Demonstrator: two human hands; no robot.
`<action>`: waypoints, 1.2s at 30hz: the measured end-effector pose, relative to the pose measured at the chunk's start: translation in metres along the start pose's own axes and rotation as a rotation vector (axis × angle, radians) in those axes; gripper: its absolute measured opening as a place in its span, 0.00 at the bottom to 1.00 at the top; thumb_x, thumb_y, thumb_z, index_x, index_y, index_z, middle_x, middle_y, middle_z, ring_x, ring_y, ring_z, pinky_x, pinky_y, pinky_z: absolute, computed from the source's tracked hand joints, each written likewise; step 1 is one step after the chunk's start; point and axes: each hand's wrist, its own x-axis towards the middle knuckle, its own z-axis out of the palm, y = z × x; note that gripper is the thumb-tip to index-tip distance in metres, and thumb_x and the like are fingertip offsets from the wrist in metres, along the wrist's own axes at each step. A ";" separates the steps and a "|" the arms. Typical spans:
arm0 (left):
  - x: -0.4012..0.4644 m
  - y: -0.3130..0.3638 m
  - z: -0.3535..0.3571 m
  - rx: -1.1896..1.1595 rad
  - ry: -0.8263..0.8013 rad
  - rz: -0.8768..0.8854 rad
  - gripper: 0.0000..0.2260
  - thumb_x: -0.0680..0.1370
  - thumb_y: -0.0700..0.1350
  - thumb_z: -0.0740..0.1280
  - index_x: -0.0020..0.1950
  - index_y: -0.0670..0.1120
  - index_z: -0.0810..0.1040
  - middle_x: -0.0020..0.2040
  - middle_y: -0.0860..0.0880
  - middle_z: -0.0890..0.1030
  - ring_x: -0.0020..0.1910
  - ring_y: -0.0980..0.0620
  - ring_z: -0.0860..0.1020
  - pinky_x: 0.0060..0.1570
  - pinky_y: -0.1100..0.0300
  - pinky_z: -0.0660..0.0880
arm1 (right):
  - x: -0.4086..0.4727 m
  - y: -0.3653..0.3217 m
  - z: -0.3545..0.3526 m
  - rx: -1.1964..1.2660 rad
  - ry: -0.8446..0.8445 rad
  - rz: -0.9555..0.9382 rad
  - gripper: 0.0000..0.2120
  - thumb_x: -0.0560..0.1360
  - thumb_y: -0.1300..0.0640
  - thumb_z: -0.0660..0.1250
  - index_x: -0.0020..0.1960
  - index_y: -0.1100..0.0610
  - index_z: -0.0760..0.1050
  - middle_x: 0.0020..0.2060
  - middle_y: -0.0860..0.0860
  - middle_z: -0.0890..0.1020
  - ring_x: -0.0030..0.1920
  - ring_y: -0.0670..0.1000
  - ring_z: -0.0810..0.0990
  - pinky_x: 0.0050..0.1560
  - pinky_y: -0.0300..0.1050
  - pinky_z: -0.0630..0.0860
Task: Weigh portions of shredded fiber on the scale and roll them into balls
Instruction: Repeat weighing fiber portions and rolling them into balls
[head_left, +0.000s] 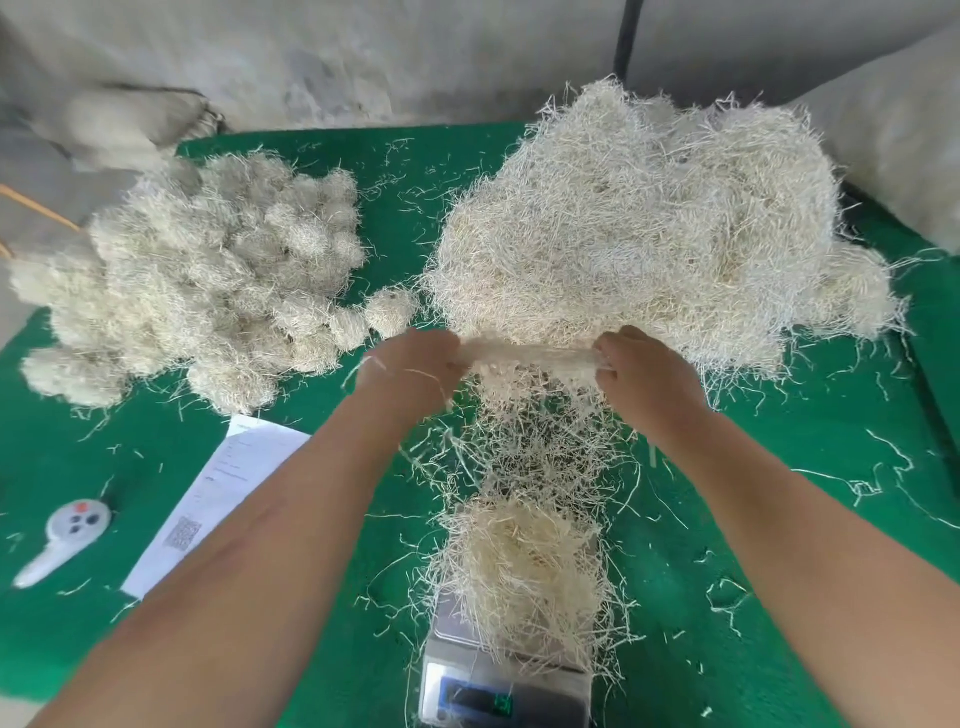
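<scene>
Head view: left hand (415, 364) and right hand (639, 371) sit mid-frame, each pinching one end of a stretched strand bundle (530, 358) of shredded fiber, with loose strands hanging below it. Looks like they're pulling a portion free at the near edge of the big loose pile (639, 228) in the upper right, placed within easy reach. Directly below the hands, at bottom centre, the scale (506, 691) already carries a small fiber tuft (519, 566); my read is the pulled bit tops up that weight. Display is lit but unreadable. Finished balls (208, 275) are heaped in the upper left, apart from the raw stock so they don't mix. A paper sheet (218, 499) and a white remote (65, 535) lie at lower left on the green tabletop (831, 519), clear of the work.
</scene>
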 end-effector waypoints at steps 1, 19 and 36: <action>0.004 -0.007 0.001 -0.073 0.071 -0.062 0.11 0.86 0.47 0.59 0.50 0.47 0.79 0.36 0.50 0.81 0.31 0.55 0.80 0.29 0.61 0.78 | 0.002 0.005 0.001 -0.017 -0.026 0.043 0.08 0.83 0.59 0.63 0.60 0.55 0.77 0.46 0.48 0.76 0.41 0.49 0.79 0.41 0.48 0.83; -0.078 0.075 -0.002 -1.958 -0.135 0.335 0.09 0.78 0.45 0.65 0.41 0.42 0.80 0.42 0.48 0.81 0.43 0.51 0.80 0.54 0.52 0.75 | -0.047 0.002 -0.054 0.629 -0.325 0.013 0.35 0.69 0.25 0.68 0.73 0.23 0.60 0.69 0.34 0.73 0.62 0.39 0.77 0.53 0.43 0.76; -0.134 -0.019 0.135 -0.961 -0.146 -0.170 0.11 0.80 0.59 0.70 0.55 0.54 0.77 0.49 0.51 0.80 0.43 0.55 0.76 0.47 0.56 0.75 | -0.154 -0.041 0.041 0.654 -0.337 0.272 0.07 0.81 0.49 0.70 0.58 0.48 0.80 0.57 0.46 0.84 0.46 0.41 0.80 0.49 0.40 0.79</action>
